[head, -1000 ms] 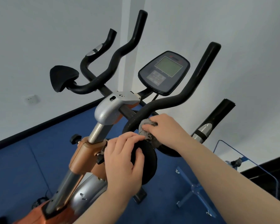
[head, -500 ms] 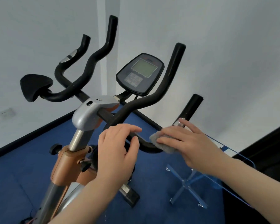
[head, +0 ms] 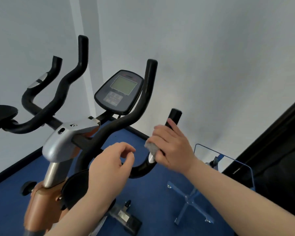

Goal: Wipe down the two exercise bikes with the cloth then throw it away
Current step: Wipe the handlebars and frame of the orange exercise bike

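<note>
Left hand (head: 109, 166) hovers loose and empty, fingers curled, just off the bar. Right hand (head: 170, 147) has its grip wrapped around the cloth (head: 151, 147) on the right handlebar (head: 143, 166) — I'd squeeze and twist all the way up to the end cap (head: 175, 114), not just swipe the top.

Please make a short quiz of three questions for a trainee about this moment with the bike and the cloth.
1. True or false: the right hand presses the cloth on the handlebar.
2. Which hand is empty?
3. The console is: A) under the cloth, B) uncovered, above both hands, C) on the floor.

Key: 1 true. 2 the left hand, its fingers curled and holding nothing. 3 B.
</note>
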`<state>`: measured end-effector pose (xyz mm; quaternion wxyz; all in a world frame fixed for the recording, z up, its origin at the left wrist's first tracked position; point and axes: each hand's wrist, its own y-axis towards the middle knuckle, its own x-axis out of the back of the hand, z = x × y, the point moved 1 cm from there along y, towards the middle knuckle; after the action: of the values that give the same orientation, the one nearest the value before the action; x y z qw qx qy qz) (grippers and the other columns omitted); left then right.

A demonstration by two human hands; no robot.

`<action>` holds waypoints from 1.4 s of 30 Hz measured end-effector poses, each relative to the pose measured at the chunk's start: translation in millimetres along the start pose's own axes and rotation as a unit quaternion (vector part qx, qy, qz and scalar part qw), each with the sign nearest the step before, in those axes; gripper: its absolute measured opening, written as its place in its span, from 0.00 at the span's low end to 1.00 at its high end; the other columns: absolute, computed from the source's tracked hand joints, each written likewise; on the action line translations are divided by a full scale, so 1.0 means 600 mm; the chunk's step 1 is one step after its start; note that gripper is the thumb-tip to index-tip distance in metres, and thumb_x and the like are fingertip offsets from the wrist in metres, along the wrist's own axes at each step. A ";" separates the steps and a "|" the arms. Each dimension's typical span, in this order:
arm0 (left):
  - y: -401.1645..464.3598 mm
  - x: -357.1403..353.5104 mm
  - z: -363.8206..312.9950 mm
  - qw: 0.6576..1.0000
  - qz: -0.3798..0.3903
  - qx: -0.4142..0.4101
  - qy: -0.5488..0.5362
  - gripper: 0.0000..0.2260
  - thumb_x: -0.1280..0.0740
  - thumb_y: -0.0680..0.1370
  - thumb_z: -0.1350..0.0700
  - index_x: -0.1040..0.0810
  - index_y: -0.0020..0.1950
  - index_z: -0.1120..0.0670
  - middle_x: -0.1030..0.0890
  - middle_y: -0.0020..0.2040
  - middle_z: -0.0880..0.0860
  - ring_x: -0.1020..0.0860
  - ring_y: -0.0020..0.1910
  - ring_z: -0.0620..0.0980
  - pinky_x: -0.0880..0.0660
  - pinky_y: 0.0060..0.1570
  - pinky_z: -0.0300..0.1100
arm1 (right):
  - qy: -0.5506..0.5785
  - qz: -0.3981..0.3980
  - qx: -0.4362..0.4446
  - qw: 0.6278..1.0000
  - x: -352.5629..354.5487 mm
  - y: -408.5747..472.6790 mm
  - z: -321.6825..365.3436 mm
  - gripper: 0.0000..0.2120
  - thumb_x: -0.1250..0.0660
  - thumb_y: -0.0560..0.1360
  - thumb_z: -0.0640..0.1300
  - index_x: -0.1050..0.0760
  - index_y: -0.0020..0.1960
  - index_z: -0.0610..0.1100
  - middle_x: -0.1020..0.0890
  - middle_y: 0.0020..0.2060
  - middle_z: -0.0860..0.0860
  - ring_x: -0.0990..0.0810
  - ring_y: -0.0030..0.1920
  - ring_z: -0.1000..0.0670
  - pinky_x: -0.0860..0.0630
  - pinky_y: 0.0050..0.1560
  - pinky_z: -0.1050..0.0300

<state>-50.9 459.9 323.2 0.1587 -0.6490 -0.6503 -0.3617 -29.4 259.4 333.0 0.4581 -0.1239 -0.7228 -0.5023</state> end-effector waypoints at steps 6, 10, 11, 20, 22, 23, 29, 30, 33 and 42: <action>-0.001 0.004 -0.003 1.000 0.001 -0.004 -0.002 0.04 0.37 0.73 0.49 0.25 0.43 0.40 0.21 0.39 0.37 0.26 0.33 0.39 0.39 0.29 0.33 | -0.027 -0.110 -0.017 0.993 -0.012 0.014 -0.039 0.14 0.43 0.67 0.38 0.19 0.41 0.40 0.17 0.42 0.45 0.20 0.56 0.44 0.46 0.73 0.47; 0.001 0.003 -0.004 1.000 0.002 0.004 0.009 0.03 0.37 0.72 0.49 0.25 0.42 0.40 0.21 0.40 0.37 0.25 0.35 0.40 0.38 0.29 0.34 | 0.021 -0.118 0.033 0.992 -0.029 0.002 -0.024 0.11 0.40 0.63 0.38 0.20 0.38 0.39 0.19 0.37 0.45 0.20 0.42 0.45 0.39 0.70 0.43; 0.001 0.003 -0.005 1.000 0.004 0.001 0.015 0.03 0.37 0.72 0.49 0.25 0.41 0.39 0.21 0.40 0.37 0.25 0.36 0.41 0.38 0.29 0.34 | 0.005 -0.105 0.075 0.992 -0.019 0.015 -0.042 0.10 0.40 0.62 0.39 0.20 0.36 0.39 0.20 0.34 0.45 0.21 0.38 0.45 0.36 0.69 0.44; 0.002 0.004 -0.007 1.000 0.005 0.010 0.012 0.04 0.36 0.73 0.49 0.24 0.41 0.39 0.21 0.39 0.37 0.25 0.32 0.40 0.38 0.28 0.33 | -0.052 -0.064 0.198 0.977 0.015 0.087 -0.119 0.04 0.38 0.62 0.41 0.26 0.30 0.41 0.25 0.27 0.48 0.30 0.26 0.46 0.28 0.28 0.54; 0.002 0.003 -0.008 1.000 0.002 0.012 0.015 0.04 0.36 0.73 0.49 0.24 0.41 0.39 0.21 0.40 0.37 0.25 0.34 0.41 0.38 0.29 0.33 | -0.003 -0.105 0.120 0.987 0.011 0.087 -0.117 0.06 0.38 0.63 0.39 0.25 0.30 0.42 0.23 0.27 0.49 0.28 0.27 0.47 0.30 0.24 0.54; 0.002 0.003 -0.007 1.000 0.001 0.015 0.015 0.04 0.35 0.73 0.50 0.24 0.41 0.39 0.21 0.39 0.37 0.25 0.35 0.41 0.38 0.29 0.34 | 0.045 -0.132 0.061 0.988 0.008 0.086 -0.114 0.08 0.39 0.65 0.38 0.23 0.31 0.42 0.21 0.28 0.50 0.25 0.28 0.48 0.28 0.26 0.53; 0.002 0.002 -0.007 1.000 -0.006 0.018 0.009 0.04 0.36 0.73 0.50 0.24 0.41 0.41 0.21 0.38 0.39 0.26 0.33 0.40 0.37 0.29 0.35 | 0.267 -0.353 -0.445 0.779 -0.016 0.081 -0.061 0.13 0.47 0.70 0.47 0.28 0.31 0.52 0.23 0.24 0.60 0.26 0.27 0.60 0.28 0.31 0.66; 0.002 0.001 -0.008 1.000 -0.008 0.018 0.009 0.04 0.36 0.74 0.50 0.24 0.41 0.41 0.21 0.38 0.40 0.26 0.32 0.40 0.37 0.29 0.35 | 0.274 -0.373 -0.488 0.740 -0.019 0.082 -0.048 0.13 0.48 0.70 0.50 0.30 0.31 0.53 0.24 0.24 0.61 0.27 0.27 0.61 0.29 0.30 0.66; 0.001 0.001 -0.009 1.000 -0.015 0.021 0.009 0.05 0.35 0.74 0.51 0.24 0.41 0.41 0.22 0.35 0.41 0.26 0.31 0.39 0.38 0.28 0.35 | 0.338 -0.388 -0.569 0.641 -0.031 0.078 -0.018 0.15 0.48 0.76 0.51 0.25 0.39 0.50 0.18 0.33 0.54 0.17 0.35 0.50 0.19 0.36 0.49; 0.002 -0.002 -0.005 0.999 -0.030 0.021 -0.021 0.06 0.35 0.74 0.52 0.23 0.42 0.41 0.20 0.39 0.39 0.26 0.30 0.42 0.36 0.28 0.36 | 0.325 -0.296 -0.563 0.700 -0.071 -0.011 0.113 0.14 0.48 0.81 0.45 0.30 0.64 0.48 0.24 0.58 0.53 0.26 0.57 0.61 0.29 0.53 0.70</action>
<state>-50.5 456.7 324.5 0.1472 -0.6332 -0.6801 -0.3388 -46.8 325.1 290.3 0.3371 0.0329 -0.1107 -0.9344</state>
